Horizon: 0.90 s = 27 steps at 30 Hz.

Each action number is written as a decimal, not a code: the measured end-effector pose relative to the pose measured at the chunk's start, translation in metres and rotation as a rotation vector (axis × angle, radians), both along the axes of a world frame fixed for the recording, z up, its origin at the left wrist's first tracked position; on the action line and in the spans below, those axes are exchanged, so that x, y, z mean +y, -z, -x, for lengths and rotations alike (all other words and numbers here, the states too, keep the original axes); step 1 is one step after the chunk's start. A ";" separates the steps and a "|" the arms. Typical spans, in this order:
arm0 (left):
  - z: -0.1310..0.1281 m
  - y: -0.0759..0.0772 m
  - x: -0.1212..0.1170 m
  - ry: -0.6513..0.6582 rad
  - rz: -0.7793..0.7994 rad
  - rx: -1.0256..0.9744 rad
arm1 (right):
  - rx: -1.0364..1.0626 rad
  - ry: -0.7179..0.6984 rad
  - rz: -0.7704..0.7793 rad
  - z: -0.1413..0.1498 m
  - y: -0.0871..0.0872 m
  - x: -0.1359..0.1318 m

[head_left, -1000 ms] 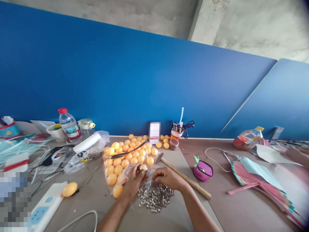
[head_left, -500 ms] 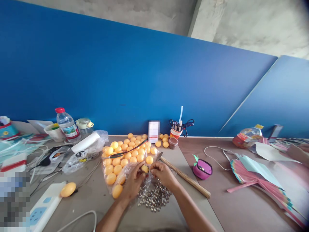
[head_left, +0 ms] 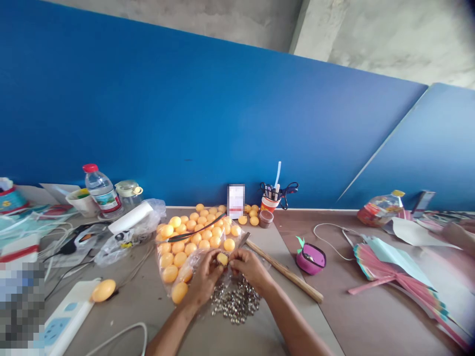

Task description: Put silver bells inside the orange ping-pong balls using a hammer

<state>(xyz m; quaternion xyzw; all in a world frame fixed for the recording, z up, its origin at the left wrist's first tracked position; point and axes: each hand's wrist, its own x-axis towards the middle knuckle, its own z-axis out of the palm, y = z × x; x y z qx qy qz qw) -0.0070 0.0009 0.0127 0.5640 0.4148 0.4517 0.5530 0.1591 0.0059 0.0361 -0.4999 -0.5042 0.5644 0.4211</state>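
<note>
My left hand [head_left: 203, 281] holds an orange ball [head_left: 222, 258] between thumb and fingertips, above a heap of small silver tacks [head_left: 234, 302]. My right hand [head_left: 251, 267] is closed in a pinch against the ball's right side; whatever it pinches is too small to make out. Both hands hover over a clear plastic bag [head_left: 178, 269] spilling several orange balls [head_left: 196, 235] across the table. A hammer with a wooden handle [head_left: 284, 271] lies just right of my right hand.
A lone orange ball [head_left: 101, 290] rests by a white power strip [head_left: 63, 318] at left. A water bottle [head_left: 100, 192], cups and cables crowd the far left. A pen cup [head_left: 270, 202], a pink pouch [head_left: 310, 258] and pink paper fans [head_left: 401, 282] lie right. Another person's hand [head_left: 458, 233] shows at far right.
My right hand rose from the tack heap and met the ball held in my left hand. The view drifted slightly.
</note>
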 end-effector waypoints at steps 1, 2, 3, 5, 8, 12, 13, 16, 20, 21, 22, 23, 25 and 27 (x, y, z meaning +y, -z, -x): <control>0.000 -0.001 0.000 0.006 -0.012 0.013 | 0.001 -0.005 0.007 0.000 0.000 0.000; 0.000 -0.002 0.000 0.007 -0.022 0.024 | 0.002 -0.008 0.015 0.000 0.000 0.000; 0.001 -0.003 0.000 0.005 -0.028 0.032 | 0.003 -0.008 0.022 -0.001 0.000 -0.001; 0.000 -0.004 -0.001 0.000 -0.033 0.039 | 0.002 -0.003 0.029 -0.001 0.000 -0.001; 0.000 -0.004 -0.002 -0.006 -0.032 0.043 | -0.005 0.003 0.044 -0.001 -0.002 -0.001; -0.002 -0.007 -0.005 -0.047 -0.039 0.059 | -0.011 0.021 0.044 0.001 -0.001 -0.002; -0.002 -0.008 -0.005 -0.053 -0.038 0.059 | -0.007 0.033 0.039 0.002 0.000 -0.002; -0.003 -0.010 -0.007 -0.057 -0.031 0.053 | -0.002 0.060 0.018 0.003 0.004 -0.002; -0.004 -0.011 -0.008 -0.058 -0.032 0.061 | -0.047 0.065 -0.009 0.004 0.005 -0.003; -0.003 -0.011 -0.008 -0.059 -0.035 0.063 | -0.066 0.074 -0.016 0.005 0.005 -0.003; -0.003 -0.011 -0.008 -0.060 -0.039 0.063 | -0.084 0.085 -0.024 0.005 0.004 -0.003; -0.003 -0.011 -0.008 -0.060 -0.041 0.062 | -0.098 0.097 -0.032 0.006 0.004 -0.004; -0.003 -0.012 -0.008 -0.063 -0.045 0.074 | -0.119 0.124 -0.044 0.008 0.002 -0.005; -0.003 -0.014 -0.009 -0.064 -0.048 0.103 | -0.143 0.145 -0.048 0.010 0.000 -0.006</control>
